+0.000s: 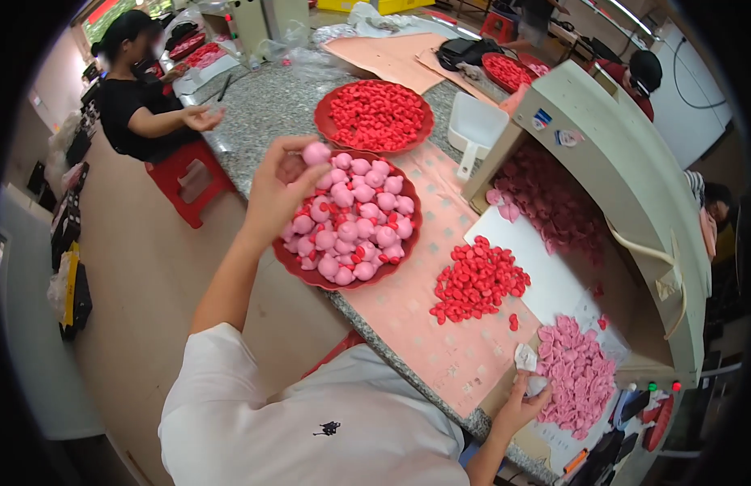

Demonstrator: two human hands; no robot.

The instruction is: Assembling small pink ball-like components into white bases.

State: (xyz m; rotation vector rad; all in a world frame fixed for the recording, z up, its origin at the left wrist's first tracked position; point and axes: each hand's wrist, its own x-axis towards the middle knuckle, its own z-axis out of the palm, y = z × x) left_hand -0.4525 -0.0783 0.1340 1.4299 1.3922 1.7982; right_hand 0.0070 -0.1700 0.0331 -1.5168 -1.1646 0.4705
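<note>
My left hand (280, 190) is raised over the near edge of a red bowl (282, 257), pinching a small round pink piece (316, 153) between thumb and fingers. Many similar pink balls (343, 196) with little pointed bits fill that bowl, mixed with small red pieces. At the lower right, my right hand (521, 402) is closed around a crumpled white wad (536, 385), perhaps tissue or cloth; another bit of white (525, 356) shows just above its fingers. Beside it lies a heap of flat pink pieces (576, 377). The right fingertips are partly hidden.
A pile of small red pieces (479, 280) lies on the pink mat (408, 320). Behind stands a second red bowl (429, 130) of red pieces, next to a white scoop (477, 121). A curved beige machine housing (635, 170) rises at right. A co-worker (136, 97) sits at left.
</note>
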